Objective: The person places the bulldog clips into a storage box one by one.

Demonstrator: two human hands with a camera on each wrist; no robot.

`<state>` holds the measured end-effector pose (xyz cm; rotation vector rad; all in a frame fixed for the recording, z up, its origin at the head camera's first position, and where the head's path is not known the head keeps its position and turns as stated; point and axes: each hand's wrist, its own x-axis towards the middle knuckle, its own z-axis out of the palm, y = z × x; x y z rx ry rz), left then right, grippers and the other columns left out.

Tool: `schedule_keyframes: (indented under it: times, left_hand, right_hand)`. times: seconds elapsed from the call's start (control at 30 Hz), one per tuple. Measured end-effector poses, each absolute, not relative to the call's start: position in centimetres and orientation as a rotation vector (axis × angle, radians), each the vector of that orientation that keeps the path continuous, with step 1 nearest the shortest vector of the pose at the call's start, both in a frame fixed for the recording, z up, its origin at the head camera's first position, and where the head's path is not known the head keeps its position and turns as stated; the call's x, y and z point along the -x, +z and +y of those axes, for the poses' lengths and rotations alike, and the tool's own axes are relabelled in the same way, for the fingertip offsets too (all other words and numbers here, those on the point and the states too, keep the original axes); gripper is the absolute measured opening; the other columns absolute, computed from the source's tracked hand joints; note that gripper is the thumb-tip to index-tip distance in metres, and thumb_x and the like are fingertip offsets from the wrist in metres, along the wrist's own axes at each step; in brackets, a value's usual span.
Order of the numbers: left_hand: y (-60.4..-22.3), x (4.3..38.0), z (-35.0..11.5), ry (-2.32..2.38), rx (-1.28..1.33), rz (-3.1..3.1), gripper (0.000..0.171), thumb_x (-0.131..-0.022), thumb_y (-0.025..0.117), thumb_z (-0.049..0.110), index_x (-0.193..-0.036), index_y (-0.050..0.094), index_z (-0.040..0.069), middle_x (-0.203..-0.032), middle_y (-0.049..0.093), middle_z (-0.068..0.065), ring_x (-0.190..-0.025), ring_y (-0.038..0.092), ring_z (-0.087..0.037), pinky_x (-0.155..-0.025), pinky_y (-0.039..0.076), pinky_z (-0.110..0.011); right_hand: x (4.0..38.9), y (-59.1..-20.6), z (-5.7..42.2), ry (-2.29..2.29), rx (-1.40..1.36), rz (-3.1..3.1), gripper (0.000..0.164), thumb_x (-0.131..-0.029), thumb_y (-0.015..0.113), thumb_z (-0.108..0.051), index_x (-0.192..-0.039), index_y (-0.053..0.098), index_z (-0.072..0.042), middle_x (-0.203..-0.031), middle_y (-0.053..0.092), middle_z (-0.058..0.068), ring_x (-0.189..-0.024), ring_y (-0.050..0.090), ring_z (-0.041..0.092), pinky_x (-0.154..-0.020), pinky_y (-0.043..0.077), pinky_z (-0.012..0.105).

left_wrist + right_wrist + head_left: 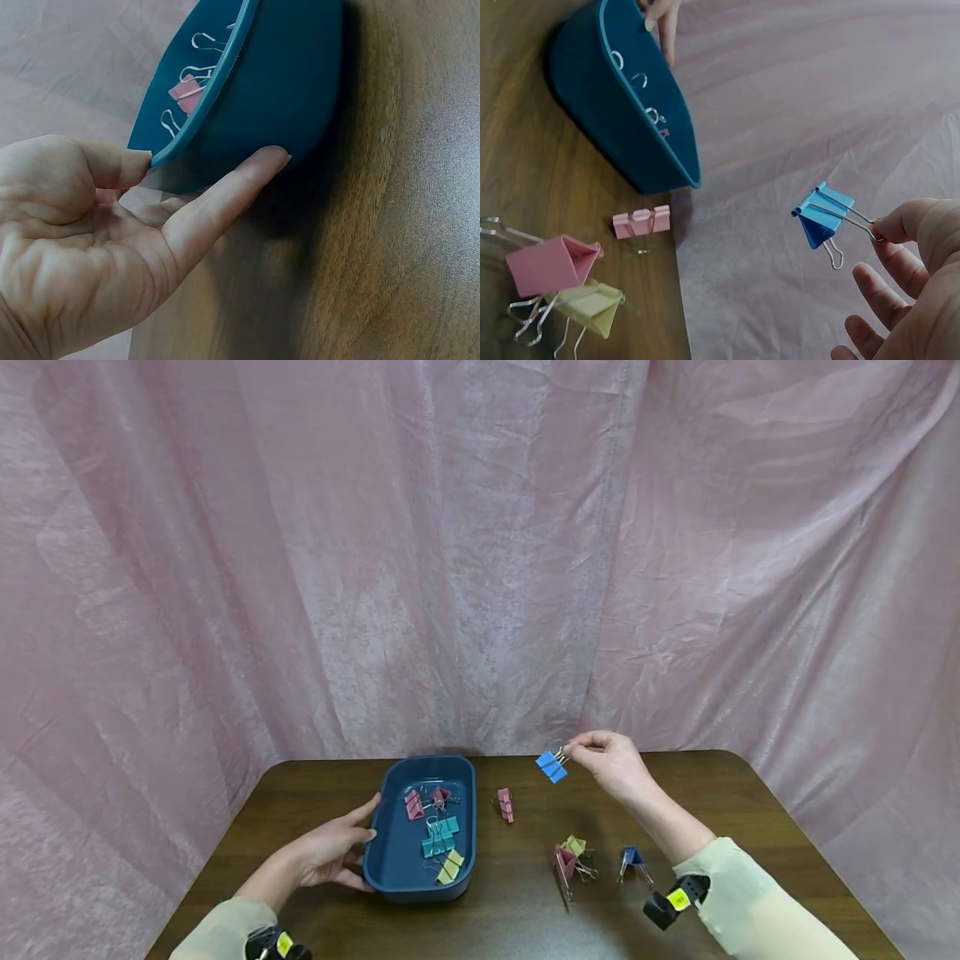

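My right hand (611,766) pinches a light blue binder clip (552,766) by a wire handle between thumb and index finger, up in the air over the back of the table. In the right wrist view the clip (826,211) hangs off the fingertips, its other handle free, while the remaining fingers are spread. At the left side of a dark blue plastic bin (380,860), my left hand (330,853) grips the wall, thumb at the rim and fingers along the outside. Pink, teal and yellow binder clips (440,837) lie inside the bin.
Between the bin and my right hand a pink binder clip (506,805) lies on the wooden table (517,893). Nearer me sit a larger pink clip (566,862) and a yellow clip (575,845), close together, with a dark blue clip (632,857) to their right. A pink curtain (465,568) hangs behind.
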<state>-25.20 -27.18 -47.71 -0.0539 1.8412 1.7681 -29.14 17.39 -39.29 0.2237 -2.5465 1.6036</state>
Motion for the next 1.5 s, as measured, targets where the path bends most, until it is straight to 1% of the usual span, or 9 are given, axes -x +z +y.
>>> schedule_keyframes:
  times: [0.23,0.43,0.6,0.83,1.17,1.4,1.5]
  left_hand:
    - [-47.7,25.1,-27.2,1.767,0.042,1.838,0.071,-0.11,0.04,0.012,-0.165,-0.003,0.022,-0.153,0.019,-0.043,-0.115,0.06,-0.05,-0.08,0.055,-0.066]
    - [-47.6,25.1,-27.3,1.764,0.038,1.841,0.071,-0.11,0.04,0.012,-0.165,-0.003,0.022,-0.153,0.02,-0.043,-0.115,0.06,-0.05,-0.08,0.055,-0.066]
    - [-47.6,25.1,-27.2,1.765,0.042,1.849,0.071,-0.11,0.041,0.012,-0.166,-0.002,0.022,-0.151,0.023,-0.043,-0.114,0.06,-0.051,-0.08,0.055,-0.066]
    - [-47.6,25.1,-27.2,1.762,0.031,1.86,0.071,-0.11,0.04,0.012,-0.166,-0.002,0.021,-0.151,0.021,-0.044,-0.115,0.059,-0.052,-0.079,0.055,-0.066]
    - [-47.5,25.0,-27.2,1.761,0.012,1.856,0.072,-0.11,0.042,0.013,-0.165,-0.003,0.02,-0.15,0.022,-0.045,-0.115,0.06,-0.052,-0.079,0.055,-0.066]
    - [-47.5,25.0,-27.2,1.766,0.016,1.854,0.072,-0.11,0.042,0.013,-0.165,-0.003,0.02,-0.15,0.023,-0.044,-0.115,0.059,-0.052,-0.079,0.055,-0.066]
    - [-47.7,25.0,-27.3,1.768,0.023,1.85,0.071,-0.11,0.04,0.012,-0.165,-0.003,0.021,-0.151,0.022,-0.044,-0.115,0.06,-0.051,-0.08,0.055,-0.066]
  right_hand:
    - [29.2,-39.0,16.2,1.653,-0.232,-2.535,0.02,-0.094,0.069,-0.018,-0.102,0.076,-0.001,-0.116,0.074,0.011,-0.117,0.062,0.027,-0.093,0.047,0.037]
    - [29.4,-38.9,15.2,1.656,-0.268,-2.523,0.019,-0.094,0.069,-0.017,-0.101,0.076,-0.001,-0.116,0.073,0.012,-0.115,0.063,0.027,-0.095,0.047,0.038]
    - [29.5,-39.0,14.6,1.659,-0.282,-2.509,0.018,-0.093,0.07,-0.016,-0.1,0.076,0.0,-0.116,0.073,0.013,-0.114,0.063,0.028,-0.094,0.046,0.037]
    - [29.6,-39.1,13.6,1.677,-0.294,-2.496,0.016,-0.093,0.07,-0.015,-0.097,0.076,-0.001,-0.119,0.071,0.016,-0.115,0.062,0.028,-0.091,0.047,0.036]
    - [29.6,-39.1,12.1,1.728,-0.294,-2.479,0.015,-0.092,0.072,-0.015,-0.097,0.077,-0.002,-0.116,0.072,0.012,-0.113,0.062,0.027,-0.091,0.046,0.035]
    - [29.6,-39.2,11.2,1.722,-0.329,-2.471,0.014,-0.092,0.072,-0.015,-0.096,0.077,-0.003,-0.112,0.073,0.009,-0.113,0.062,0.026,-0.094,0.046,0.038]
    - [29.6,-39.2,10.7,1.736,-0.333,-2.459,0.013,-0.091,0.072,-0.013,-0.095,0.077,-0.002,-0.11,0.073,0.009,-0.111,0.062,0.026,-0.092,0.047,0.036]
